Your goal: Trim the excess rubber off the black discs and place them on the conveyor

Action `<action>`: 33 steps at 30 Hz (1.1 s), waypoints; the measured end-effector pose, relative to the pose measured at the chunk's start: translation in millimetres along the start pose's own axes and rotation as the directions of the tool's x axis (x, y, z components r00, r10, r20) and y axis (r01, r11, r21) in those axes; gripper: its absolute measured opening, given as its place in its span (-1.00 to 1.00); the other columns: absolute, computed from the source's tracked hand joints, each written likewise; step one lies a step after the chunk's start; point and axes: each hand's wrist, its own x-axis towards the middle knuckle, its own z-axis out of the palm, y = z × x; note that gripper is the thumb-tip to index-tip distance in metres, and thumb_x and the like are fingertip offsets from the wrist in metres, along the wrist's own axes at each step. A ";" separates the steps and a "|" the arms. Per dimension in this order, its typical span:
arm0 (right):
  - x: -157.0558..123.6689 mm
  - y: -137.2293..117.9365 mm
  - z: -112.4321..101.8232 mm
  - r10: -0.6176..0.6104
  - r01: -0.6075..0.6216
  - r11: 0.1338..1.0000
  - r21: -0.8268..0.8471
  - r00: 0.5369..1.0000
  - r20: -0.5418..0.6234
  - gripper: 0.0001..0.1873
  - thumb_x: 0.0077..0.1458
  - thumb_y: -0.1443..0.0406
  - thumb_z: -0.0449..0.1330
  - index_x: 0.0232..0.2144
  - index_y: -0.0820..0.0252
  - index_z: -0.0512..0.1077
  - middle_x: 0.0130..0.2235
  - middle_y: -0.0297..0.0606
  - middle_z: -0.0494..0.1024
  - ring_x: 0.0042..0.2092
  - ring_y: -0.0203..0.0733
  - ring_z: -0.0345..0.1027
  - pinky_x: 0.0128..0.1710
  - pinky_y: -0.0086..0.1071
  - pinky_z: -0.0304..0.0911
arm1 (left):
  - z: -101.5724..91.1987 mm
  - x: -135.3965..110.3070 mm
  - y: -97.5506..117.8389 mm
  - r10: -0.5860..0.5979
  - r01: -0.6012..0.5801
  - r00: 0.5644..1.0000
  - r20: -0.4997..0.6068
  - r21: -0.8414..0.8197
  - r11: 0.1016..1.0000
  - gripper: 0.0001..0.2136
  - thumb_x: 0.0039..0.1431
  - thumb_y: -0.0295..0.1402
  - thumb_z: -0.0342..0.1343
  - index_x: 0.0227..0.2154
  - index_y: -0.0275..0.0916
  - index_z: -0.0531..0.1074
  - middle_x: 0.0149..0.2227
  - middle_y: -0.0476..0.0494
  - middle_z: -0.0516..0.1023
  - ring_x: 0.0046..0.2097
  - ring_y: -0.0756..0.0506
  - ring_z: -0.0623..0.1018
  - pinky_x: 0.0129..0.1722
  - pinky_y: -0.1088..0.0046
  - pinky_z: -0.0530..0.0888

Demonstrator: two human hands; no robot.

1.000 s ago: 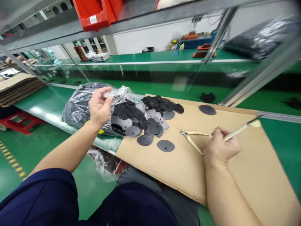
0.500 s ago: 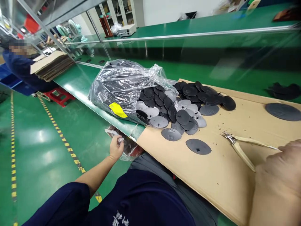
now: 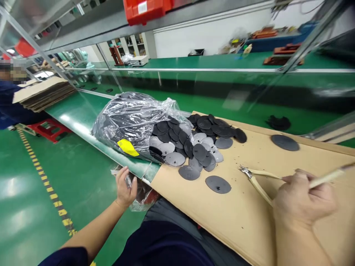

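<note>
My left hand (image 3: 126, 188) is off the bench's front edge, fingers apart, in front of a clear plastic bag (image 3: 138, 205) that hangs below the edge. My right hand (image 3: 303, 201) is closed around a slim cream-coloured stick (image 3: 327, 178) that points to the right; its far end is blurred. Beside that hand lie nippers (image 3: 251, 175) with cream handles, jaws open on the cardboard (image 3: 222, 218); the hand hides the handle ends. Oval dark plastic pieces (image 3: 199, 152) are heaped at the mouth of a large clear bag (image 3: 124, 122). One oval piece (image 3: 218, 184) lies apart, nearer me.
The large bag carries a yellow label (image 3: 128, 147). Another oval piece (image 3: 285, 142) lies at the right. A stack of cardboard sheets (image 3: 44, 94), a seated co-worker (image 3: 9, 99) and a red stool (image 3: 50, 129) are at the left. A red bin (image 3: 146, 11) hangs overhead.
My left hand has opened from a pinch on clear plastic. The right hand has lifted the cream stick clear of the nippers. The view has tilted up and turned right.
</note>
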 end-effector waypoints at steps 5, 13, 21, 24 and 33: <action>-4.6 -7.3 -3.0 -0.047 0.006 0.973 0.232 0.984 0.172 -0.60 0.02 -0.11 0.11 -0.41 0.06 0.43 -0.53 -0.31 0.35 -0.62 -0.27 0.10 -0.69 -0.34 0.02 | 12.6 32.2 95.1 0.331 -0.257 0.938 0.104 -0.435 0.863 -0.51 0.03 -0.47 0.07 0.06 -0.14 0.16 -0.07 -0.31 0.40 -0.04 -0.24 0.49 -0.11 0.05 0.50; 12.0 -27.9 -15.3 0.039 -0.133 0.950 0.282 0.948 0.316 -0.54 -0.11 -0.09 0.27 -0.41 0.14 0.35 -0.50 -0.42 0.36 -0.66 -0.41 0.11 -0.72 -0.50 0.00 | 99.1 75.2 217.8 0.846 -0.449 0.531 0.049 -0.831 0.330 -0.58 0.02 -0.45 -0.02 0.01 -0.17 0.18 -0.20 -0.22 0.53 -0.25 -0.11 0.54 -0.29 0.34 0.49; 61.5 -100.9 -44.5 -0.261 0.295 0.955 -0.018 0.870 0.419 -0.72 0.08 0.09 0.15 -0.26 0.15 0.42 -0.56 -0.40 0.35 -0.54 -0.29 0.20 -0.54 -0.42 0.15 | 138.1 50.7 233.4 0.845 -0.406 0.533 -0.029 -0.885 0.226 -0.62 -0.05 -0.48 0.01 -0.09 -0.22 0.23 -0.34 -0.16 0.49 -0.38 -0.08 0.47 -0.45 0.41 0.41; 86.4 -157.6 -32.4 -0.452 0.529 0.837 -0.138 0.811 0.372 -0.67 0.14 0.11 0.06 -0.15 0.15 0.42 -0.48 -0.34 0.41 -0.46 -0.23 0.28 -0.43 -0.36 0.23 | 154.1 38.5 232.3 0.860 -0.443 0.510 0.002 -0.856 0.265 -0.68 -0.05 -0.46 0.04 -0.15 -0.20 0.27 -0.41 -0.12 0.45 -0.45 -0.07 0.45 -0.55 0.44 0.34; 163.6 -319.9 65.0 -0.662 0.712 0.459 -0.531 0.673 0.331 -0.73 0.11 0.31 0.05 -0.18 0.14 0.48 -0.25 -0.19 0.54 -0.19 -0.05 0.37 -0.13 -0.25 0.24 | 175.2 30.7 239.5 0.908 -0.404 0.360 0.214 -0.842 0.358 -0.83 0.12 -0.30 0.08 -0.20 -0.13 0.37 -0.41 -0.07 0.43 -0.46 -0.04 0.43 -0.55 0.49 0.30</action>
